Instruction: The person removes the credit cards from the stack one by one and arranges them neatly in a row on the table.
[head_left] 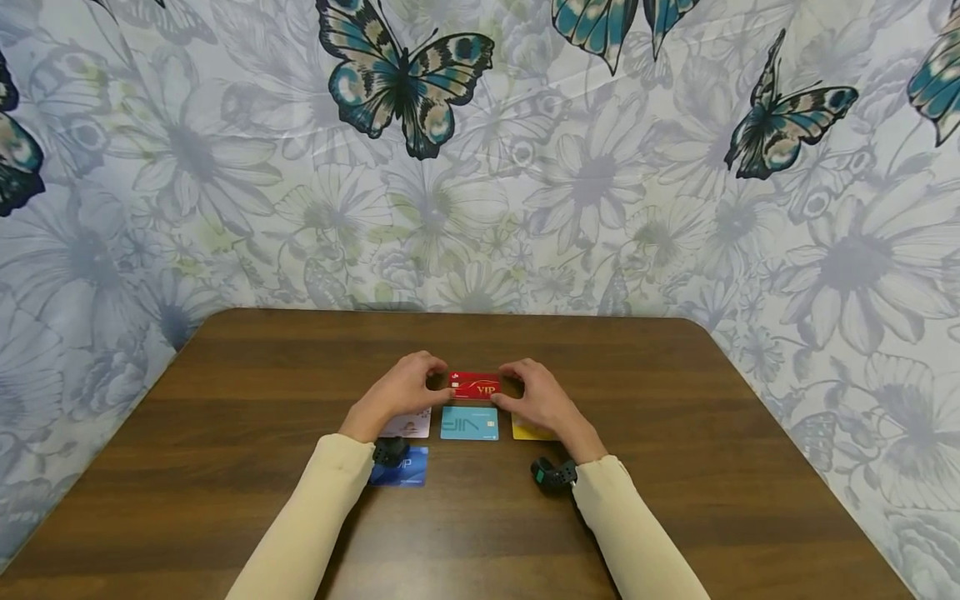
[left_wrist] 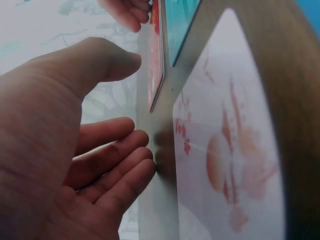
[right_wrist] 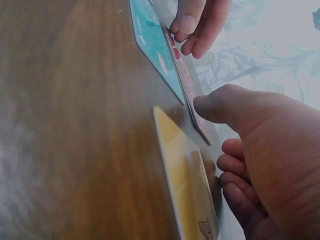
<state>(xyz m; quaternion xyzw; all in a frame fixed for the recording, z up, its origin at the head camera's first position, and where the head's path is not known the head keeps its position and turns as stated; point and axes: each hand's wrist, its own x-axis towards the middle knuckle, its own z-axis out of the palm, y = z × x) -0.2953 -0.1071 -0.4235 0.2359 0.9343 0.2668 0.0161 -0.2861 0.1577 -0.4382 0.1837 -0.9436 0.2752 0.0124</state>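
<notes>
A red card marked VIP [head_left: 475,386] lies flat on the table between the two hands. At its left end is my left hand [head_left: 402,388], thumb near the card's edge, fingers loosely bent. My right hand [head_left: 542,397] has its thumb at the right end, fingers curving beyond it. Both wrist views show relaxed fingers, with neither hand gripping the card. Just below the red card lies a teal card [head_left: 469,423]. A pale card with a floral print [left_wrist: 225,150] is by the left hand, and a yellow card [right_wrist: 182,175] by the right hand, partly covered in the head view.
A blue card [head_left: 405,468] lies beside the left wrist, partly hidden by the black wrist strap. The brown wooden table [head_left: 637,367] has rounded far corners, and a wall covering with flowers and butterflies [head_left: 592,183] stands behind it.
</notes>
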